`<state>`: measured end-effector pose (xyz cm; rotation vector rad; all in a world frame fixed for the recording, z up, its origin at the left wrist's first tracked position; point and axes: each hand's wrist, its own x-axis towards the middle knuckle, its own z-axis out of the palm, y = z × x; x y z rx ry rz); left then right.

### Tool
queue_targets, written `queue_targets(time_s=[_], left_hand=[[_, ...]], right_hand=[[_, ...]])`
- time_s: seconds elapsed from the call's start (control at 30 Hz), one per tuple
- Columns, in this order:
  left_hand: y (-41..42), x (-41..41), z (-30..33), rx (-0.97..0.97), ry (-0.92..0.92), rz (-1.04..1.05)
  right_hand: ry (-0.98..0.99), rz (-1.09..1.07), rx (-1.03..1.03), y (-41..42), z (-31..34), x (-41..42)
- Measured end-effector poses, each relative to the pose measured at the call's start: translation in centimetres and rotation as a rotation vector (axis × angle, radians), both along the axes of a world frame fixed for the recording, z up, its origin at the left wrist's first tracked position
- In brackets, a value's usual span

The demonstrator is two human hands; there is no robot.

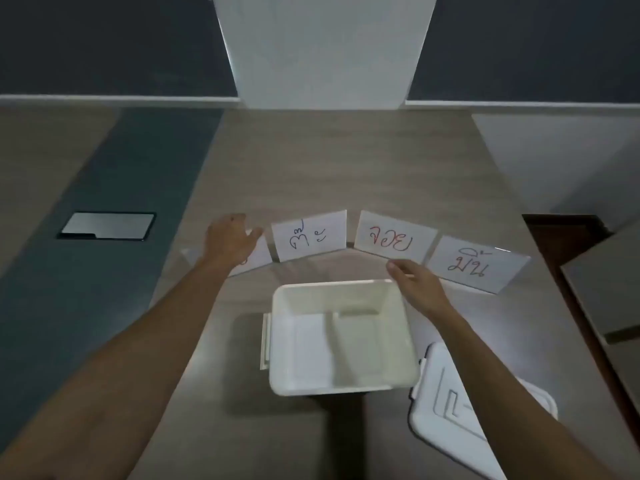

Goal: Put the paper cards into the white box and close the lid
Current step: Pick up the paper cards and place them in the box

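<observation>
- The white box [343, 337] is a square plastic tub with rounded corners and smooth glossy walls, standing open on the wood-grain table [311, 168]; a low ridge divides its floor, and a clip latch shows on its left wall.
- Its lid [450, 407], white plastic with raised moulded ridges, lies flat on the table just right of the box and nearer the camera, partly under the right forearm.
- Four paper cards lie in an arc beyond the box, thin white rectangles with handwritten marks: the leftmost card [258, 254] is mostly covered by the left hand, the second card [310, 235] bears dark marks, the third card [394, 237] red ones, and the fourth card [478, 263] lies furthest right.
- The left hand [230, 239] is spread flat, palm down, over the leftmost card; whether it grips the card cannot be told.
- The right hand [415, 282] hovers with loosely extended fingers over the box's far right corner, just short of the third card, holding nothing.
- Left of the box, well apart, a dark flat tablet [107, 226] lies on a grey-green strip.
- Beyond the cards stands a pale flat panel [322, 46] against a dark wall.
</observation>
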<state>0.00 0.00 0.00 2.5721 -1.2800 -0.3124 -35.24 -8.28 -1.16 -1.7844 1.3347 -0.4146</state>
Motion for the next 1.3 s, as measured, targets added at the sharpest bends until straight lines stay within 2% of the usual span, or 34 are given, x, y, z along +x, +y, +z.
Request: queue_targets(time_s=[0.1, 0.2, 0.3, 0.4, 0.6, 0.7, 0.87, 1.0, 1.13, 1.23, 1.3], left_hand=[[-0.1, 2.1, -1.1, 0.095, -0.076, 0.058], [0.4, 3.6, -2.5, 0.204, -0.034, 0.048], [0.8, 4.7, -3.8, 0.248, -0.025, 0.016], [0.8, 5.2, -4.7, 0.234, -0.066, -0.010], [2.1, 4.4, -4.4, 0.007, -0.039, 0.058], [2.8, 3.3, -1.6, -0.151, -0.074, 0.092], [3.2, -0.2, 5.6, -0.345, -0.242, 0.064], [3.1, -5.1, 9.2, -0.496, -0.342, -0.071], [3.4, -11.3, 7.7, -0.565, -0.387, -0.332], [4.0, -15.9, 4.7, -0.479, -0.383, -0.499], [4.8, -17.8, 2.4, -0.382, -0.394, -0.540]], right_hand=[[-0.084, -0.067, 0.154, 1.0, -1.9, -1.0], [-0.210, -0.141, 0.295, 2.3, -3.3, -1.3], [-0.301, -0.211, 0.323, 2.6, -3.6, -0.8], [-0.279, -0.266, 0.286, 2.4, -3.8, 0.0], [-0.254, -0.274, 0.213, 1.7, -3.5, 0.8], [-0.248, -0.278, 0.206, 1.6, -3.8, 1.1], [-0.229, -0.283, 0.180, 1.6, -4.2, 0.8], [-0.237, -0.279, 0.188, 1.7, -4.3, 0.8], [-0.263, -0.286, 0.195, 2.0, -4.0, 0.7], [-0.285, -0.292, 0.212, 2.0, -3.9, 0.8], [-0.279, -0.307, 0.216, 2.1, -3.6, 0.9]])
